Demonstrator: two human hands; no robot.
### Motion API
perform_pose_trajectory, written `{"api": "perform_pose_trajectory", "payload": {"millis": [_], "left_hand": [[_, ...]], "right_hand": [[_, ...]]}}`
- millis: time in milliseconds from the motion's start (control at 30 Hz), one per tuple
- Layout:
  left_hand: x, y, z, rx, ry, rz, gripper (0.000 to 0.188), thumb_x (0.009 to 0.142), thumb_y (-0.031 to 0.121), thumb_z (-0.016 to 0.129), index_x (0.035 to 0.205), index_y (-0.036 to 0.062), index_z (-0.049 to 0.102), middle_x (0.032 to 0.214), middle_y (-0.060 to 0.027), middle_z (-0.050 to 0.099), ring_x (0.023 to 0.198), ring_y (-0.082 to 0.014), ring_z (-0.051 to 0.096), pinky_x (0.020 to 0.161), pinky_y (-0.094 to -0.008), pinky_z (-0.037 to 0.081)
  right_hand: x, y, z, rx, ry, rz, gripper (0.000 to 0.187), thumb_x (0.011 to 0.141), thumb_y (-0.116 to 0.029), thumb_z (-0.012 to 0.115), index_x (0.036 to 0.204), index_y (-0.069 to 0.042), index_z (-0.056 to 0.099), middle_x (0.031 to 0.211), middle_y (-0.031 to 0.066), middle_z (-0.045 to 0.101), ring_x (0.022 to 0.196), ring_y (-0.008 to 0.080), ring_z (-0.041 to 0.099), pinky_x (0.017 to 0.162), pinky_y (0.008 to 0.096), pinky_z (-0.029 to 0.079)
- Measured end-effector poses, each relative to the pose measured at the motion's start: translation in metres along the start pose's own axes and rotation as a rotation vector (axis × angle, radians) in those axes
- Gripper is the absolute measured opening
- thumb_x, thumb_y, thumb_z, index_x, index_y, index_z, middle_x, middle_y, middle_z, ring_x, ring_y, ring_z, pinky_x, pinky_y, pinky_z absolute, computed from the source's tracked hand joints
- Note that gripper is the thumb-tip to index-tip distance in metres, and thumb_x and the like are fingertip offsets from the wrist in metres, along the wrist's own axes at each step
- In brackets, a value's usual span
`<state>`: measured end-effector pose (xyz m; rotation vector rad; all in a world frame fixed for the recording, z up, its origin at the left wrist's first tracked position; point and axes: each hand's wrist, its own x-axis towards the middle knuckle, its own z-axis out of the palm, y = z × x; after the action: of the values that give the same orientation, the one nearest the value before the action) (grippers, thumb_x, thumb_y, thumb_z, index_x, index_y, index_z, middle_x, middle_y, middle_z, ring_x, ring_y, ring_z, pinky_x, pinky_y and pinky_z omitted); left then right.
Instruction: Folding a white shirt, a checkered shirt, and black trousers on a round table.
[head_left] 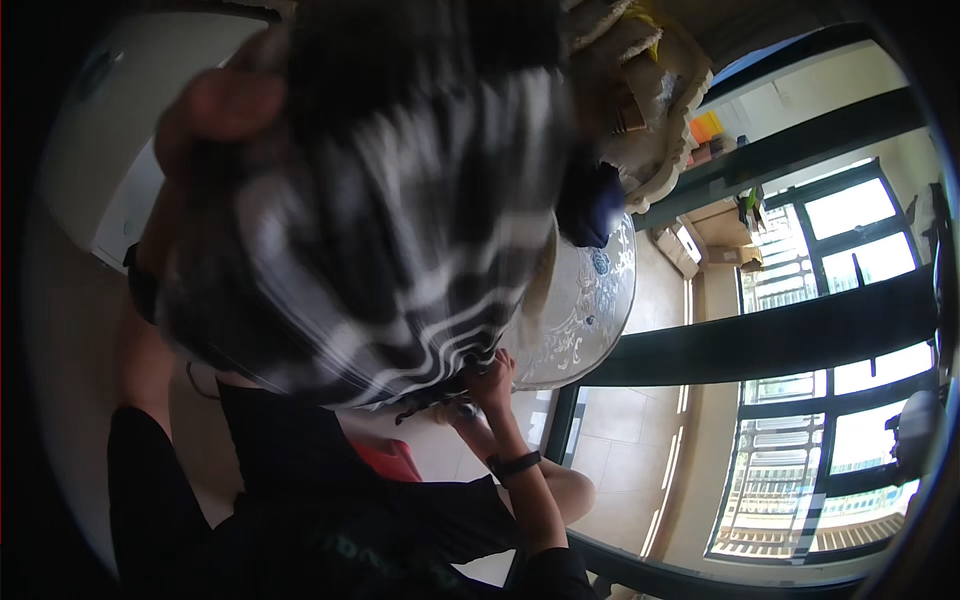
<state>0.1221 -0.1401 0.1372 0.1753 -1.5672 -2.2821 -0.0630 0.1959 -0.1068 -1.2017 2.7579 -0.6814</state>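
A large black-and-white checked cloth [390, 240], blurred by motion, is stretched up before me and fills the middle of the view. Its upper part shows a broad black band. At its upper left edge, my left hand [220, 110] is closed on the cloth, the thumb in front and the other fingers mostly out of sight. Lower down, my right hand [490, 382] grips the gathered bottom edge, where the fabric bunches into folds. Whether the cloth is a garment I cannot tell.
Behind the cloth stands a table with a pale patterned cover [590, 315]. A cream scalloped-edged piece [665, 170] with things on it and a dark blue item [595, 205] are beyond. A red stool [385, 458] is below; dark-framed glass doors [760, 350] and cardboard boxes [720, 230] lie right.
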Motion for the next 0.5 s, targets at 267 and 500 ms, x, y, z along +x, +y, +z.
{"api": "perform_pose_trajectory", "payload": {"millis": [267, 500], "left_hand": [[0.011, -0.007, -0.066, 0.182, -0.011, 0.104, 0.064, 0.068, 0.017, 0.066, 0.124, -0.0024, 0.043, 0.109, -0.0101, 0.056, 0.105, -0.0176, 0.052, 0.090, -0.0295, 0.040], [0.035, 0.009, -0.135, 0.367, 0.069, 0.198, 0.065, 0.068, 0.017, 0.066, 0.124, -0.0035, 0.042, 0.111, -0.0109, 0.055, 0.106, -0.0183, 0.051, 0.090, -0.0299, 0.040]], "right_hand": [[-0.045, 0.059, -0.030, 0.360, -0.118, 0.028, 0.020, 0.067, -0.006, 0.066, 0.087, -0.002, 0.064, 0.078, 0.0142, 0.062, 0.070, 0.0270, 0.061, 0.060, 0.0333, 0.045], [-0.065, 0.146, -0.129, 0.151, -0.316, 0.393, 0.018, 0.063, -0.006, 0.063, 0.076, 0.005, 0.062, 0.060, 0.0097, 0.061, 0.062, 0.0074, 0.050, 0.055, 0.0317, 0.044]]}}
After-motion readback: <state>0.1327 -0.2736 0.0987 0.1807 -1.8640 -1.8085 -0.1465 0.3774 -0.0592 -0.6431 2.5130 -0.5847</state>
